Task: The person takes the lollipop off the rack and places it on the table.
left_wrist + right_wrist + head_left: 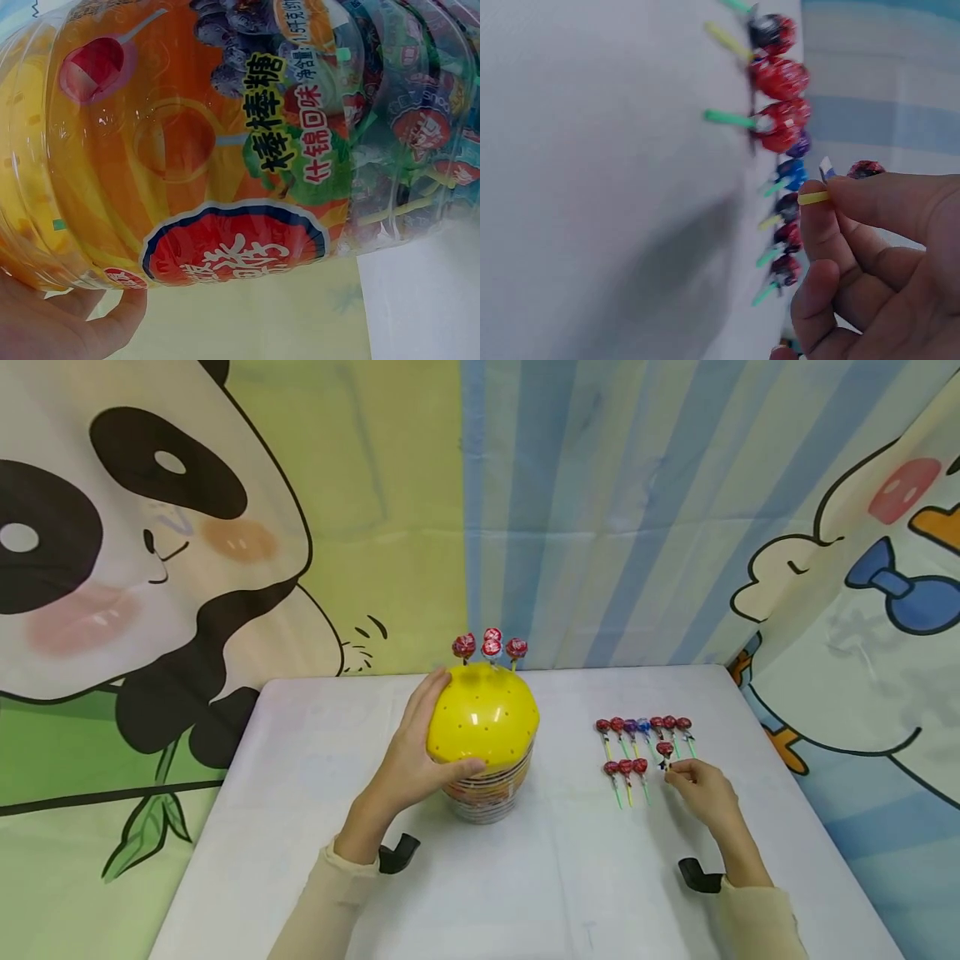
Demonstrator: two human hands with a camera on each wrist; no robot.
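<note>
Closest to the camera you've got two cream sleeves (322,910), each with a curved black piece (399,854) near the wrist, over a white table (525,893). Next up is the clear jar (486,793), standing upright with a fruit label and a bunch of wrapped pops visible inside in the left wrist view. Its domed yellow lid (483,718) is dotted with little marks that look like holes, and the left hand (408,756) is wrapped around the lid's side, thumb across the front — I'd guess to steady it.

Over to the right there's a short row of three lollipops (626,767) on the table. Just beside it the right hand (703,789) pinches one lollipop (664,749) by its yellow stick between thumb and finger; looks lifted off the table to me. A bit farther back is a row of seven pops (643,725), then four lollipops (491,648) standing in the top of the lid.

So my read: this is the pick-up step of filling that lid. Next move probably calls for carrying the pop over, stick down, and lining it up with a free hole — left hand bracing so nothing tips.

Behind it all, a cartoon backdrop (555,485).
</note>
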